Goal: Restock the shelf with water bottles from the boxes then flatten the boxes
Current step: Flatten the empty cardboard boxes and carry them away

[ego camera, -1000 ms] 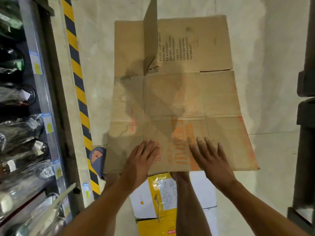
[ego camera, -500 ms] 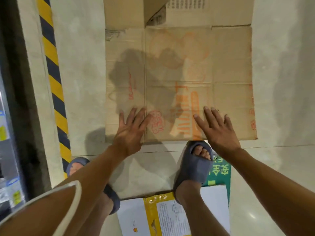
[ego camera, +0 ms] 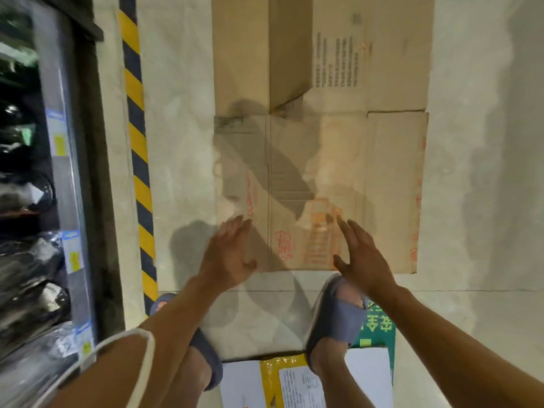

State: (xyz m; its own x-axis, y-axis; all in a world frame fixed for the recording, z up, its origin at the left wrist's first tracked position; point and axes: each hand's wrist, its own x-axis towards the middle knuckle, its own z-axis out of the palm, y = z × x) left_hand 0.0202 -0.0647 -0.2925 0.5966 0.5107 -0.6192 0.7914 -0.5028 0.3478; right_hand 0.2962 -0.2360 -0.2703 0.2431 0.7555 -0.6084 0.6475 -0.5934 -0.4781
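Observation:
A flattened brown cardboard box (ego camera: 388,178) with orange print lies on the pale floor in front of me. One flap (ego camera: 290,48) at its far end stands upright. My left hand (ego camera: 228,256) hovers over the box's near left corner, fingers straight and lifted off the cardboard. Over the near edge, right of the middle, my right hand (ego camera: 360,254) is also raised, fingers straight, holding nothing. Bottles wrapped in plastic (ego camera: 26,260) lie on the shelf at the left, blurred.
The shelf's metal upright (ego camera: 66,172) and a yellow-black hazard stripe (ego camera: 138,172) run along the left. My feet in grey slippers (ego camera: 338,313) stand just behind the box. A white and yellow parcel (ego camera: 297,381) and green floor marking (ego camera: 378,328) lie at the bottom.
Both hands pressed flat on the box's near edge earlier; now they have lifted off it and hover above. The view has tilted up again, bringing the shelf back in.

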